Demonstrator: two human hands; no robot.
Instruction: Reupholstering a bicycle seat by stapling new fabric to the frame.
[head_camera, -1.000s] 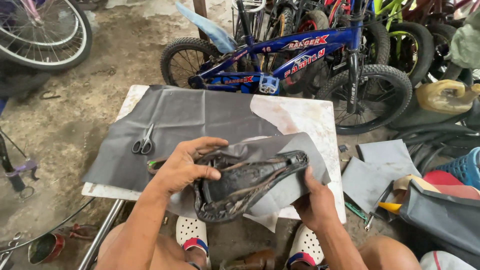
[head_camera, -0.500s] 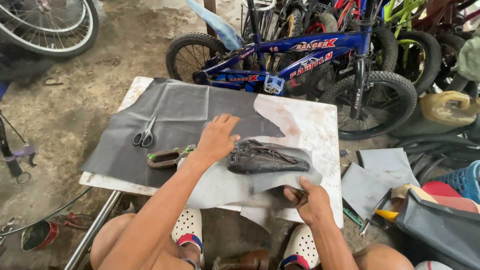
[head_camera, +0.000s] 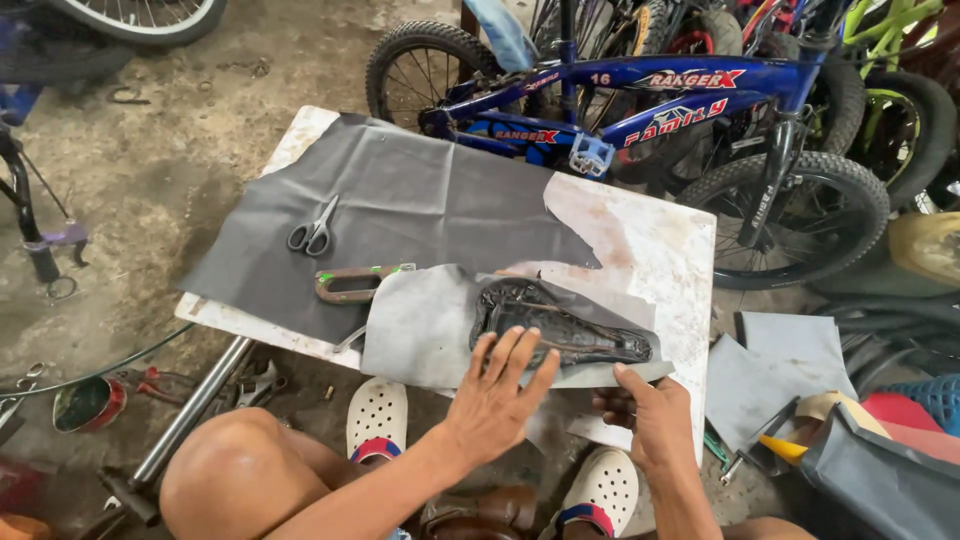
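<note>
Saddle (head_camera: 560, 330), black and turned underside up, lies on a grey cut sheet (head_camera: 425, 325) at the near edge of the white table (head_camera: 650, 250). Its long axis runs left to right, slightly tilted, with the broad end to the left and the narrow nose pointing right and a little nearer. Metal rails show along its underside.

The left hand (head_camera: 500, 395) lies flat with fingers spread, its fingertips resting on the saddle's near left side; it grips nothing. The right hand (head_camera: 650, 420) sits at the table's near edge, thumb on top of the sheet's near right edge and fingers curled under, pinching that edge.

Just left of the sheet lies a brown-handled tool (head_camera: 355, 283) with a green tip. Farther left, scissors (head_camera: 313, 228) rest on a large dark sheet (head_camera: 400, 210) that covers the far left part of the table.

Beyond the table's far edge stands a blue bike (head_camera: 640, 100) with red lettered decals along its frame tubes and a pale blue pedal (head_camera: 592, 155) just over the table's edge. On the ground to the right lie grey scraps (head_camera: 785, 365). Near the person's feet are white clogs (head_camera: 378, 420).
</note>
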